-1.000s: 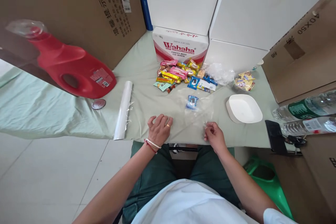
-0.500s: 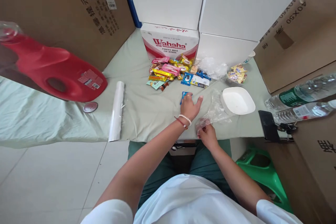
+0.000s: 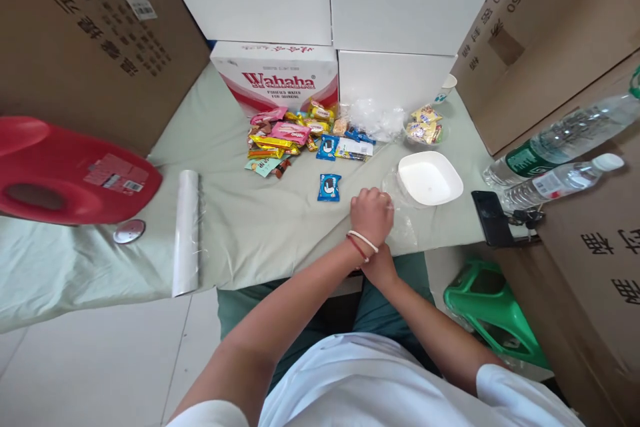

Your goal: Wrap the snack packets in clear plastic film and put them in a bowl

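My left hand point(image 3: 373, 215), with a white and a red bracelet at the wrist, has its fingers curled at the left edge of a crumpled clear plastic film point(image 3: 401, 225). Crossing under that wrist is my right hand point(image 3: 381, 268), whose fingers are hidden. The film spreads rightward, partly around a white square bowl point(image 3: 430, 178). A small blue snack packet point(image 3: 329, 188) lies on the cloth to the left of my left hand. Behind it are another blue packet point(image 3: 327, 147) and a pile of wrapped snacks point(image 3: 285, 135).
A plastic roll point(image 3: 187, 233), a round lid point(image 3: 129, 231) and a red jug point(image 3: 75, 173) are on the left. Bottles point(image 3: 560, 181) and a phone point(image 3: 491, 219) lie right. A snack bowl point(image 3: 424, 133) stands before white boxes point(image 3: 395, 77). A green stool point(image 3: 495, 310) is below.
My left hand has left the blue packet, moving right and nearer to the film, and its fingers have closed. My right hand has slipped under the left wrist. The camera view has shifted.
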The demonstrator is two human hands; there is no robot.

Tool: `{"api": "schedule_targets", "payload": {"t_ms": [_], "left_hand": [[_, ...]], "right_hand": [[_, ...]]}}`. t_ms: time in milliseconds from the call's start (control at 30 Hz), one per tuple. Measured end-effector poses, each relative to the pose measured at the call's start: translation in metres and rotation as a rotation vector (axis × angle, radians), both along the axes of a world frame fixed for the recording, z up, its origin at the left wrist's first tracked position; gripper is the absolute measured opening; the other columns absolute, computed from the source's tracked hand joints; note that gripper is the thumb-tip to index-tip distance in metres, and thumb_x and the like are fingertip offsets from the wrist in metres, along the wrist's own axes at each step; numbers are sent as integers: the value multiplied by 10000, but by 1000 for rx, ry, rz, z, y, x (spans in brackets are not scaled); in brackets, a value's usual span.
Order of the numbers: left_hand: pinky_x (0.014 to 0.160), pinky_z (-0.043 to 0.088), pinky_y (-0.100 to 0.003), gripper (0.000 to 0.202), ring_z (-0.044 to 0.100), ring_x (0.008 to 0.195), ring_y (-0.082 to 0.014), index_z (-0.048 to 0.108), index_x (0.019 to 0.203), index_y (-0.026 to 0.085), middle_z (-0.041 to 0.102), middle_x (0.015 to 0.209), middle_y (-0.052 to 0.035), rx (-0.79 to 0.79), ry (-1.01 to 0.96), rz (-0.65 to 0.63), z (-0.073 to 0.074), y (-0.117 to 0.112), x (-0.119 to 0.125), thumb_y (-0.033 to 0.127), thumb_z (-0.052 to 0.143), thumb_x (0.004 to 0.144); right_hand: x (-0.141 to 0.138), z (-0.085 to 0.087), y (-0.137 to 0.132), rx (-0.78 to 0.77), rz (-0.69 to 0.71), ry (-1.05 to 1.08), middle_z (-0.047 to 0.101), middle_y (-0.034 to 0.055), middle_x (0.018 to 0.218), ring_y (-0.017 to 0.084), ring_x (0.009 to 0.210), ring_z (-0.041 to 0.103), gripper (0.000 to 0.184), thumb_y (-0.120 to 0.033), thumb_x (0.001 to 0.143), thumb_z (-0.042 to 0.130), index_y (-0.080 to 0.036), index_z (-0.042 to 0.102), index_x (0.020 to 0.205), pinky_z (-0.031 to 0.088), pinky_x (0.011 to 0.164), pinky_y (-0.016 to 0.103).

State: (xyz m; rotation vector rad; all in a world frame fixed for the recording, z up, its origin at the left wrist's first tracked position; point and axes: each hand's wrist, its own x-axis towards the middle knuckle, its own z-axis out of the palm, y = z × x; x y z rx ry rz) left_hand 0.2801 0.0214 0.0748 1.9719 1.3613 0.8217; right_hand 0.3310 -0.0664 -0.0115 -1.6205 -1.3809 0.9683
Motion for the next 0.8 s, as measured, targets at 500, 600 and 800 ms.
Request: {"api": "schedule_targets", "payload": {"t_ms": [500,600,800], "left_hand": [[810,569,-444,415,688,849,-240,487,1065,206,606,962,-45,-62,-228,1133,-51,-12,-241,226,711,717],[1077,430,-600,428,576,1266,-380,587,1167,175,614,1241,-188,234,270,956,-49,-27,-250,141,688,753],[1120,393,-529,359,640,1261,-305,698,1154,202,735,1223,-139,243,636,314,-47,-28,-257,69,457,924]], "right_hand": [[-53,13,51,-173,-70,467,571,-65,790,112,539,482,514,-452,776,703,-243,519,1207,376,432,234],[-53,17,56,-220,-55,476,542,-79,759,99,506,454,477,-464,736,727,-243,542,1116,354,398,224],[-35,8,34,-154,-42,351,544,-53,752,119,543,476,388,-473,783,693,-237,594,1075,422,418,239]]}}
